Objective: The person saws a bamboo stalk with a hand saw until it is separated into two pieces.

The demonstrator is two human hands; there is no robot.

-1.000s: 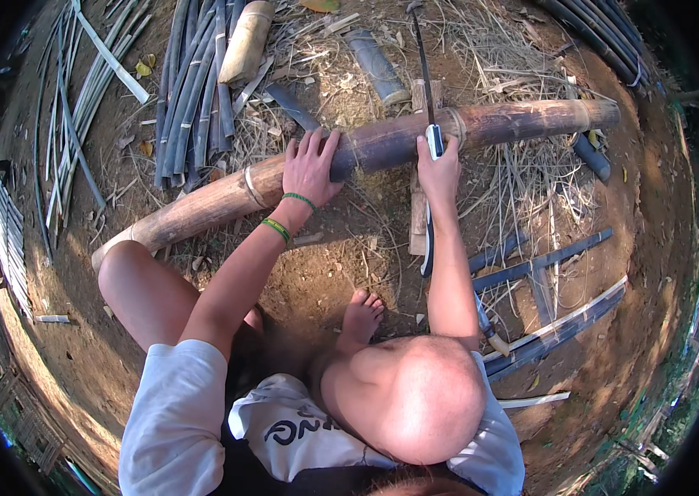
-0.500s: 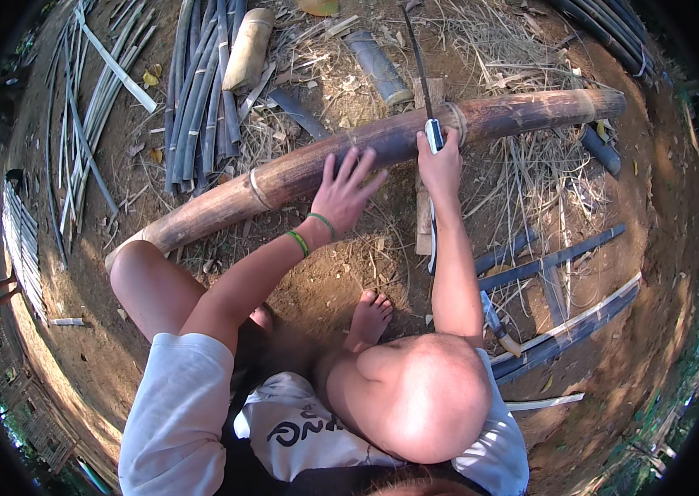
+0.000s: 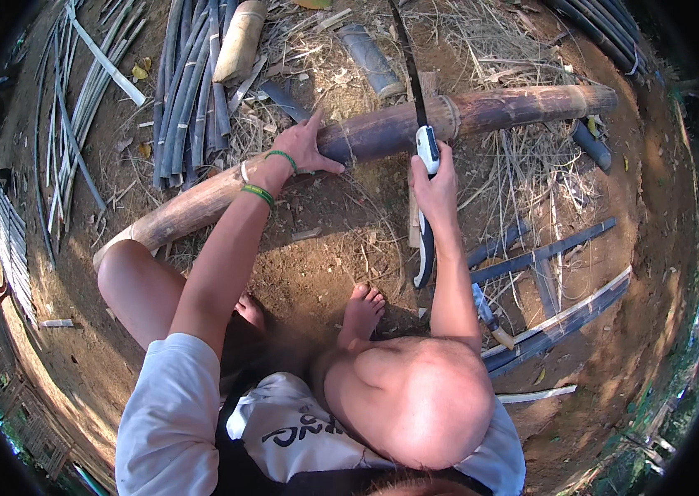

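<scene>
A thick brown bamboo pole (image 3: 383,132) lies across in front of me, its left end at my bent knee. My left hand (image 3: 293,147) grips the pole left of its middle, thumb on the near side and fingers over the far side. My right hand (image 3: 439,188) is closed round the black-and-white handle of a hand saw (image 3: 426,149). The saw's dark blade (image 3: 410,70) crosses the pole just left of a pale node ring and points away from me. Whether its teeth have cut into the bamboo, I cannot tell.
Dark split bamboo (image 3: 192,91) and a short pale bamboo section (image 3: 239,41) lie beyond the pole. A knife with a wooden handle (image 3: 500,335) rests beside bamboo pieces (image 3: 544,256) at my right. A wooden block (image 3: 414,219) sits under the pole. Dry shavings litter the ground.
My left hand has moved left along the pole, from spread fingers to a grip. My right hand has shifted slightly nearer and tilted the saw, whose blade now lies a little further left of the node.
</scene>
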